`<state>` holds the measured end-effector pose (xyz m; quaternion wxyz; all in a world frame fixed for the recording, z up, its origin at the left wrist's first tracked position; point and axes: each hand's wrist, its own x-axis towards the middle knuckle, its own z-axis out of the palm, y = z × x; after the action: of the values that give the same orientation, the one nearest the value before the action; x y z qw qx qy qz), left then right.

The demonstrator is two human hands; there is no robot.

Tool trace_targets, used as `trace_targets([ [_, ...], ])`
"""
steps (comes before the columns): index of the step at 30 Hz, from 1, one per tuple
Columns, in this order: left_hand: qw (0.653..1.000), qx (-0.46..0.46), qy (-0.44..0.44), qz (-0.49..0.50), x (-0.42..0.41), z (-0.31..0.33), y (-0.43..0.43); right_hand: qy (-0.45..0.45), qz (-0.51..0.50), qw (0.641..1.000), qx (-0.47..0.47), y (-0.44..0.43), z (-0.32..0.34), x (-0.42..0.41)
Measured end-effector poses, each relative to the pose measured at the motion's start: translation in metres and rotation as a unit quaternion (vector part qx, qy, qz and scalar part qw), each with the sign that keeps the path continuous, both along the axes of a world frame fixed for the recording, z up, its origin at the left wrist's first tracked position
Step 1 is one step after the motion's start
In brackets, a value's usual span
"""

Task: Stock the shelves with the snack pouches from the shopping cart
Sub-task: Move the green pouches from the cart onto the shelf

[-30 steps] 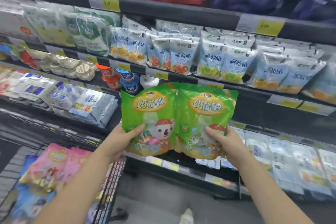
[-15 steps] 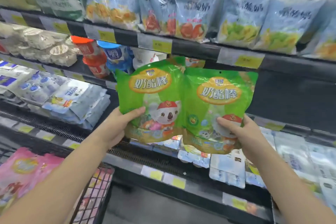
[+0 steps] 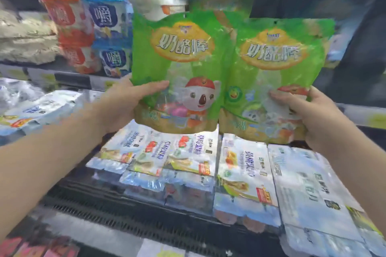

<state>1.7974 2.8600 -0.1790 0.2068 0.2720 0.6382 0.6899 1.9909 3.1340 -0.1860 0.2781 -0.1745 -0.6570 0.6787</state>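
While the left hand grips one green pouch and the right hand grips another green pouch, both pouches hang upright, edges overlapping, before the shelf.

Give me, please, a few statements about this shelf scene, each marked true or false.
1. The left hand holds the left green pouch, the right hand the right green pouch. True.
2. Both pouches hang upside down. False: their print reads upright.
3. Red cups and blue cups stand on the shelf to their left. True.
4. Pink packs lie below the pouches. False: the flat packs there are white and blue.
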Motion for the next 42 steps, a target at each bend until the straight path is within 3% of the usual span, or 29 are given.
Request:
trace_targets([
  [20, 1.000, -0.010, 0.000, 0.019, -0.003, 0.034, -0.012, 0.030, 0.008, 0.999, 0.036, -0.003, 0.034, -0.011],
  [30, 0.999, 0.005, -0.027, 0.039, -0.015, 0.008, -0.008, 0.012, -0.001, 1.000, 0.028, 0.015, 0.050, -0.051],
  [42, 0.999, 0.004, -0.023, 0.030, -0.023, -0.001, -0.012, 0.046, -0.039, 0.991, 0.120, 0.042, 0.044, -0.117],
])
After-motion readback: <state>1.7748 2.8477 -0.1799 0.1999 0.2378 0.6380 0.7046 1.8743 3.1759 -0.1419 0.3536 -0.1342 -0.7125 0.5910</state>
